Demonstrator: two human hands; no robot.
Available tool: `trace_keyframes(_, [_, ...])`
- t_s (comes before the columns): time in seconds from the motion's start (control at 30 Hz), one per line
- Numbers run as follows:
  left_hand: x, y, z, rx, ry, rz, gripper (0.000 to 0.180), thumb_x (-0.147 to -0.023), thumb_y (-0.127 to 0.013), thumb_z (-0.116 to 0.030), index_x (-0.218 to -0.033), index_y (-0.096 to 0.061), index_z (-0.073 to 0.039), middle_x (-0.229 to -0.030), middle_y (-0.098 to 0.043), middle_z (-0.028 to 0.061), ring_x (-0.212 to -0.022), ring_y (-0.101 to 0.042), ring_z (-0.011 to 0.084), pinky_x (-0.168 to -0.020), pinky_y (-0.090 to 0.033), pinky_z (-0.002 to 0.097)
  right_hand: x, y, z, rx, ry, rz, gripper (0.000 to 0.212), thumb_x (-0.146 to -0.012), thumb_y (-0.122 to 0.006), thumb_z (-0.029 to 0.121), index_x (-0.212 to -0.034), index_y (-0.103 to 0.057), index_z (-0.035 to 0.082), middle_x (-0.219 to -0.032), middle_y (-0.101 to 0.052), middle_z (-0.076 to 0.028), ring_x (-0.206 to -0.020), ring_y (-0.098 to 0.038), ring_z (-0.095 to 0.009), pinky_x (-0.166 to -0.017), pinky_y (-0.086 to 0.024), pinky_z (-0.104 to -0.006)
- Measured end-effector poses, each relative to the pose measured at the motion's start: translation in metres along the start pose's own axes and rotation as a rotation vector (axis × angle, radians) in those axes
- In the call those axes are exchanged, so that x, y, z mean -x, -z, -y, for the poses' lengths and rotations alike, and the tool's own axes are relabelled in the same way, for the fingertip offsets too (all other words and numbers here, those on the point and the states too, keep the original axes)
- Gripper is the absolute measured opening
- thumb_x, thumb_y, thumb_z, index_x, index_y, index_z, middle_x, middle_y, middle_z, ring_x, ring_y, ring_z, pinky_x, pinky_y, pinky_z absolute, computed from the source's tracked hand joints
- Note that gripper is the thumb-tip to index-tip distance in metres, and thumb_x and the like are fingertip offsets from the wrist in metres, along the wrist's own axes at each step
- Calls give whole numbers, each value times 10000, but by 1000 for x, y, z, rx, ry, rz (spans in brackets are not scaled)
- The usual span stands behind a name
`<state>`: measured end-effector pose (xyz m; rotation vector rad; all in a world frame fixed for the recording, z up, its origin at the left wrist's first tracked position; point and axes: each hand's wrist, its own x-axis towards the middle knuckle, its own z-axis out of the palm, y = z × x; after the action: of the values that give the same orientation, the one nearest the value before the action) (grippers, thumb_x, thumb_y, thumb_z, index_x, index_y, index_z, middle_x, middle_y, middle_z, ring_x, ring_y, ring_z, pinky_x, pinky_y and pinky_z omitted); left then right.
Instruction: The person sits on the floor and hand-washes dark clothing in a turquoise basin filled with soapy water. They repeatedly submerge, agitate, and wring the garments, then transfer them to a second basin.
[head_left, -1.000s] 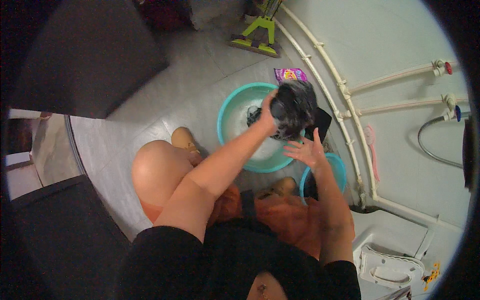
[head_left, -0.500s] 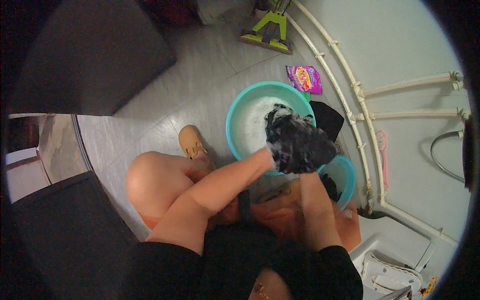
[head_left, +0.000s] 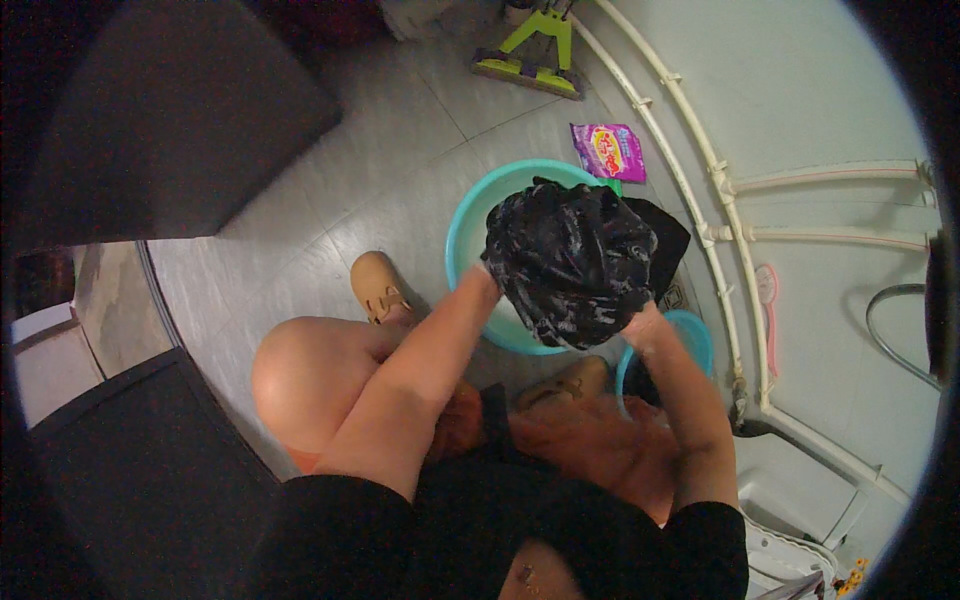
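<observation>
The sudsy black cloth [head_left: 570, 260] is spread above the turquoise basin [head_left: 462, 215], reaching past its three-o'clock rim. The left hand [head_left: 486, 274] meets it at nine o'clock, the right hand [head_left: 643, 322] at four; fabric covers the fingers, so I cannot tell how firmly either grips. Best, I'd judge, to centre the cloth so drips land inside, and gather loose folds clear of the small blue bucket [head_left: 694, 333] near five o'clock.

Dim, grainy light — soft sheen on the floor [head_left: 305, 262] — dark, curved fisheye rim.
</observation>
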<state>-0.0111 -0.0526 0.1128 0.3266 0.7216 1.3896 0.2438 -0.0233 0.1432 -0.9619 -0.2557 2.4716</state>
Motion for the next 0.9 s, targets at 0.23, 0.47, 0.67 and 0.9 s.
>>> trace_keyframes(0.23, [5, 5, 11, 165, 60, 18, 283, -954, -512, -198, -1193, -580, -63, -1180, -609, 93, -1044, -564, 230, -977, -440, 363, 21, -20, -15, 721, 54, 18, 406, -944, -524, 199, -1326, -499, 64, -1345, -523, -135, -1229, -499, -262, -1089, -356, -386])
trace_keyframes(0.47, [-28, 20, 6, 615, 395, 140, 281, -947, -506, -173, -1185, -581, -44, -1174, -611, 122, -1020, -586, 260, -964, -455, 392, 7, -58, 16, 2002, 372, 436, 508, -889, -577, 254, -1356, -477, 80, -1400, -478, -117, -1295, -425, -265, -1120, -278, -385])
trace_keyframes(0.67, [-54, 39, 25, 158, 379, 30, 258, -924, -510, -165, -1123, -604, -31, -1118, -630, 149, -954, -614, 293, -924, -480, 413, -49, -53, -13, 2105, -84, 392, 439, -942, -498, 277, -1338, -503, 87, -1383, -485, -105, -1292, -416, -270, -1107, -285, -371])
trace_keyframes(0.9, [-40, 31, 48, -1479, -34, -97, 246, -764, -601, -237, -901, -677, -48, -998, -657, 208, -908, -614, 385, -842, -489, 424, -75, 9, -47, 1928, -204, -162, 373, -918, -545, 232, -1247, -570, 58, -1233, -595, -124, -1182, -522, -268, -1032, -370, -388])
